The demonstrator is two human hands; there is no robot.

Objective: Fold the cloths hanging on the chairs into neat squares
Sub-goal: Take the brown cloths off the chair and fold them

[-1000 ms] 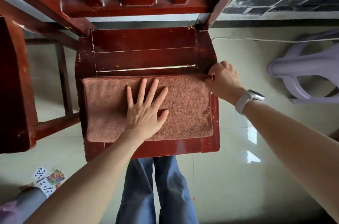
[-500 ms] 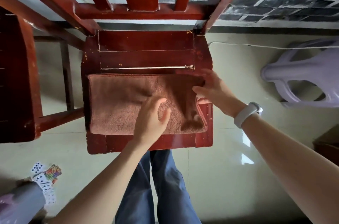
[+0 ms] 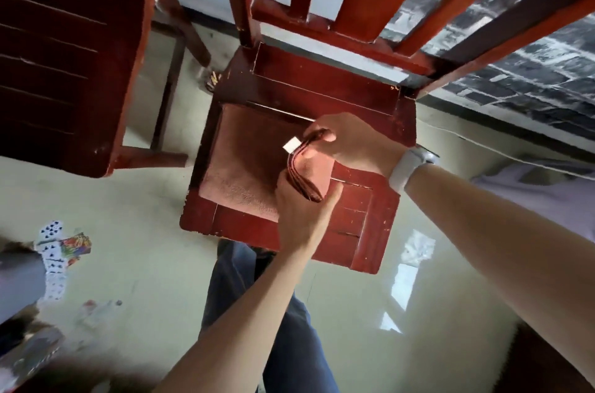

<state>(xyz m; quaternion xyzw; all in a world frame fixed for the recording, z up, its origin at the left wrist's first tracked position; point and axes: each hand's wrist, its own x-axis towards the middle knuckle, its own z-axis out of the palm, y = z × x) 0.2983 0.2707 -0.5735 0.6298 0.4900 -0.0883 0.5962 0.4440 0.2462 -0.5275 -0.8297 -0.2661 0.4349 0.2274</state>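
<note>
Cloth (image 3: 248, 167) on chair seat (image 3: 357, 209), mid-fold: left hand (image 3: 299, 209) and right hand (image 3: 351, 141) pinch its raised right edge; next, likely lay it leftward, aligning edges.

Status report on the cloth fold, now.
Left hand and right hand both grip the raised right edge of the brown cloth. Cloth on chair seat, mid-fold. Nothing in the way.

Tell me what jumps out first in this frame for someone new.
Both hands meet over the red wooden chair: the left hand and right hand grip the raised right edge of the brown cloth, mid-fold, a white tag sticking up. Playing cards lie scattered on the floor, lower left.
</note>
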